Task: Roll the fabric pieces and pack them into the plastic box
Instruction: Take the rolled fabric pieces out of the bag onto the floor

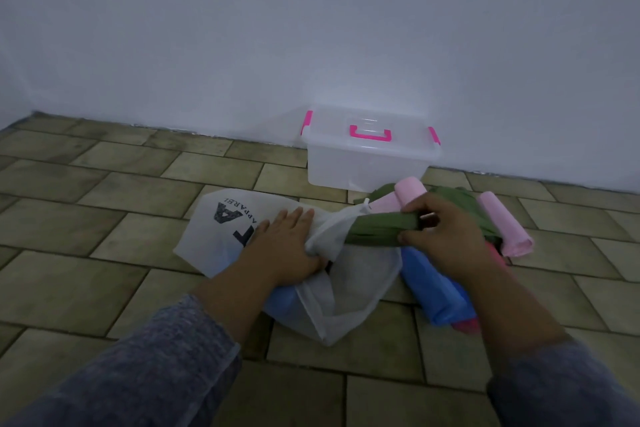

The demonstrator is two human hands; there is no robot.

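Observation:
A clear plastic box (367,163) with a pink handle and pink clips stands shut against the wall. In front of it a white fabric bag (214,229) with black lettering lies on the floor. My left hand (291,243) rests flat on the bag, its thumb hooked over the bag's mouth. My right hand (440,236) grips a rolled green fabric piece (374,229) whose end sits in the bag's mouth. Pink rolls (505,222), blue fabric (433,284) and a bit of red fabric (467,324) lie around and under my right hand.
The floor (104,218) is laid with olive stone tiles. A plain white wall (311,28) runs behind the box. Grey sleeves cover both of my forearms.

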